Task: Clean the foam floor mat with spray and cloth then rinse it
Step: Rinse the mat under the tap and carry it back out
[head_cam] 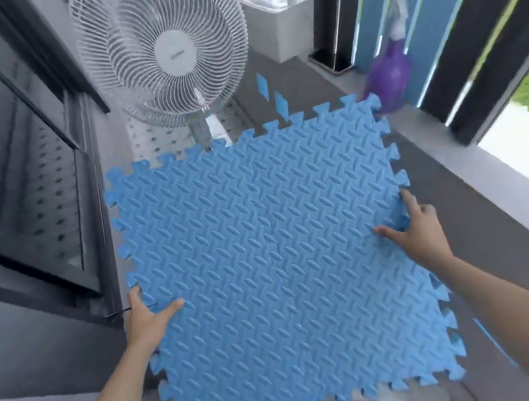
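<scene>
A blue foam floor mat [276, 261] with a ridged pattern and jigsaw edges fills the middle of the view, held up off the grey floor. My left hand [147, 314] grips its left edge, thumb on top and fingers hidden under the foam. My right hand [416, 228] grips the right edge the same way, thumb pointing left across the surface. A purple spray bottle [389, 80] with a white trigger head stands just past the mat's far right corner. No cloth can be made out.
A white standing fan [163, 53] stands close behind the mat's far edge. A dark glass sliding door [8, 164] runs along the left. Blue and black railing panels [456, 17] close off the right side. A white box [279, 21] sits at the back.
</scene>
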Tool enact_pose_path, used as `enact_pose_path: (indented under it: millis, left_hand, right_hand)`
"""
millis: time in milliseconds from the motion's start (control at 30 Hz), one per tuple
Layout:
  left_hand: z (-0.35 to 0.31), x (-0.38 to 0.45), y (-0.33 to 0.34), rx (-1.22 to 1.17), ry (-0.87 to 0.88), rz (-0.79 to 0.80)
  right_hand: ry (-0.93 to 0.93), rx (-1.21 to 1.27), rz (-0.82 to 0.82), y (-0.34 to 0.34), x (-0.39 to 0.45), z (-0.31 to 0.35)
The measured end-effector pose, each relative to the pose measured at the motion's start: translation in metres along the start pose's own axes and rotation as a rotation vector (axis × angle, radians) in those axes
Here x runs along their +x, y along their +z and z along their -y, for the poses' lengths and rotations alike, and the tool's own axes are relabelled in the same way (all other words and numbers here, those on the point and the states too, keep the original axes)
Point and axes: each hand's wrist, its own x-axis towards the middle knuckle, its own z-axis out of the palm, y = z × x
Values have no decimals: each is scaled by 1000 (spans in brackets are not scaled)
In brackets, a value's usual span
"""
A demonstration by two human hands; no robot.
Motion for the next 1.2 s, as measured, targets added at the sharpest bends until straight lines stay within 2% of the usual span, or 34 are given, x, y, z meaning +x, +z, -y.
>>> enact_pose_path:
  millis: [267,467,667,767,933,1200]
  left_hand:
    - [79,97,115,0,-133,7]
    - [173,180,241,-2,-164,-27]
    - [278,220,361,24,-263,48]
    - [313,241,407,5,-276,104]
    - [341,277,467,27,-227,158]
    - [374,316,529,98,-246,89]
  right_hand:
    - [43,-139,199,151,121,-93]
    - [69,-230,267,285,197,-200]
    - [140,-256,296,397,231,-321]
    - [155,-309,344,434,250,-365]
    - [131,-319,297,474,285,-414]
    - [70,-346,277,515,324,-450]
